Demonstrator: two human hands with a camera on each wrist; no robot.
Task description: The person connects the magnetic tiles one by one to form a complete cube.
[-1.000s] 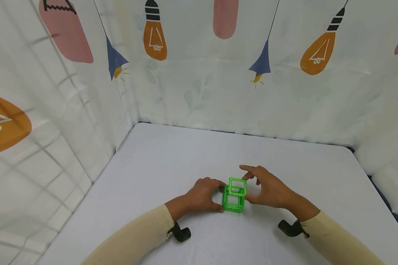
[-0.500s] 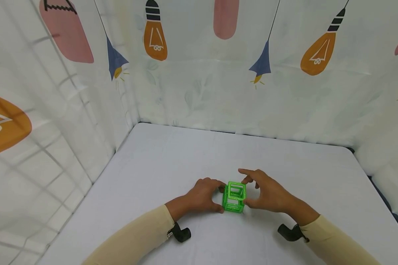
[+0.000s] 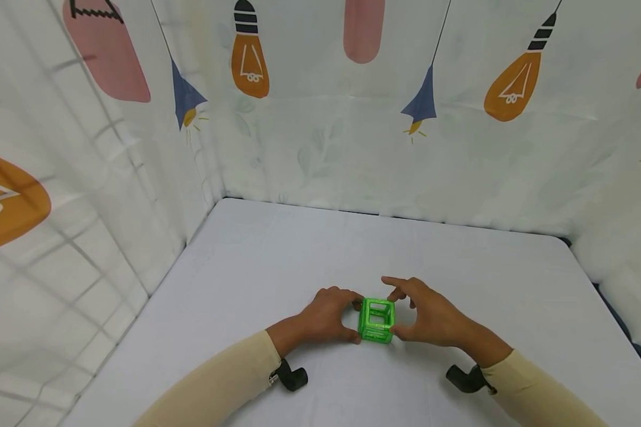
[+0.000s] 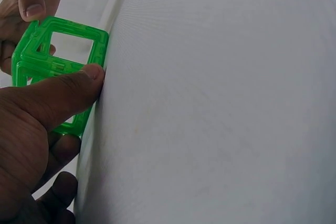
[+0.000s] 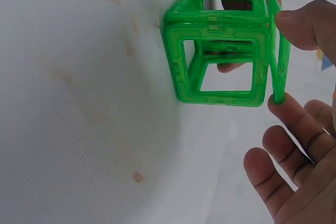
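An open-framed cube of green magnetic tiles stands on the white table. My left hand grips it from the left, its thumb pressed on the near face in the left wrist view. My right hand pinches a green square magnetic tile by opposite edges, between thumb and index finger. This tile lies over the cube's top. A narrow gap shows between tile and cube in the right wrist view, wider toward one end. The right hand's other fingers are spread away from the cube.
White cloth covers the table. Printed fabric walls rise behind and at the left. Small black devices sit at both wrists, by the beige sleeves.
My right hand has lowered the square tile from above, slightly toward me, onto the cube's top. The left hand and the cube have stayed in place.
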